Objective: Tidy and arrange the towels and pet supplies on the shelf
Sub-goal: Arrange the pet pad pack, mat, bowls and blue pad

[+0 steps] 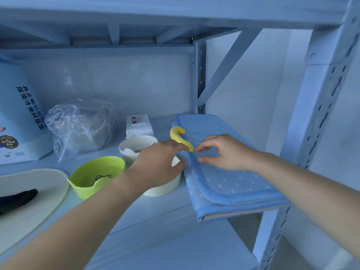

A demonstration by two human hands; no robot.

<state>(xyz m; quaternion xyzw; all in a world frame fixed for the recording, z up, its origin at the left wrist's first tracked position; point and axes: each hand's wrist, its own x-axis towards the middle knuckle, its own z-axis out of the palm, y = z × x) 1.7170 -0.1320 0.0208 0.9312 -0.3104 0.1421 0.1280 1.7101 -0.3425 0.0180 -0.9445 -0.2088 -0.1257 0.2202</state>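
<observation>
A yellow curved toy (180, 137) lies on the left edge of a folded blue dotted mat (224, 168), which sits at the right end of the shelf (155, 221) and overhangs its front edge a little. The toy's near tip points between the two hands. The left hand (155, 166) reaches in from the left, its fingers (180, 147) stretched out and spread, the fingertips right at the toy's lower end; whether they touch it cannot be told. It holds nothing. The right hand (224, 152) hovers over the mat, thumb and forefinger curled toward each other with a gap between, the fingertips just beside the toy's tip, nothing gripped.

Under the left hand stands a white bowl (165, 188), and behind it a second white bowl (136, 147). A green bowl (97, 176) stands to the left, touching the near white one. Further back are a white wipes pack (138, 124), a crumpled clear plastic bag (78, 125) and a blue printed box (17, 114). At far left a cream tray (35, 201) carries a dark object (17, 197).
</observation>
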